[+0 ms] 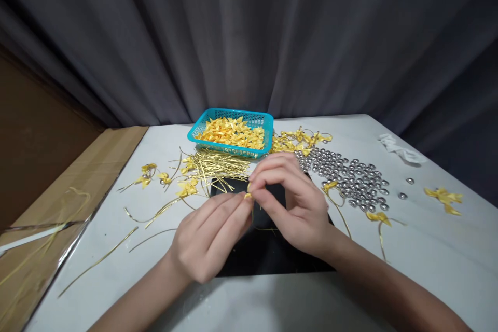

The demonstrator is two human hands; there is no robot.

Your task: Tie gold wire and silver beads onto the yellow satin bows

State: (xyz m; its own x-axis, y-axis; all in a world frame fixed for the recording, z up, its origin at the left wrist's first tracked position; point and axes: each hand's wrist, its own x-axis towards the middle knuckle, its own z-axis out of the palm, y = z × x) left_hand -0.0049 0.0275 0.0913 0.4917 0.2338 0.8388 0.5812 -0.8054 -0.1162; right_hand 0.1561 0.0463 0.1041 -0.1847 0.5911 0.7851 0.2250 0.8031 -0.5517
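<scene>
My left hand (213,233) and my right hand (293,205) meet over a black mat (272,259). Between their fingertips is a small yellow ribbon bow (248,195), mostly hidden by the fingers. Both hands pinch it, thumbs and forefingers pressed together. A thin gold tie (264,229) hangs below the fingers over the mat. Just behind the hands lies a pile of gold twist ties (218,166). Silver domed beads (350,176) are spread to the right of my right hand.
A turquoise basket (269,137) full of yellow ribbon bows (229,132) stands at the back of the white table (420,249). Bows with ties (298,140) lie beside it. A crumpled white tissue (400,150) is at right. Cardboard (97,166) borders the left side; a grey curtain hangs behind.
</scene>
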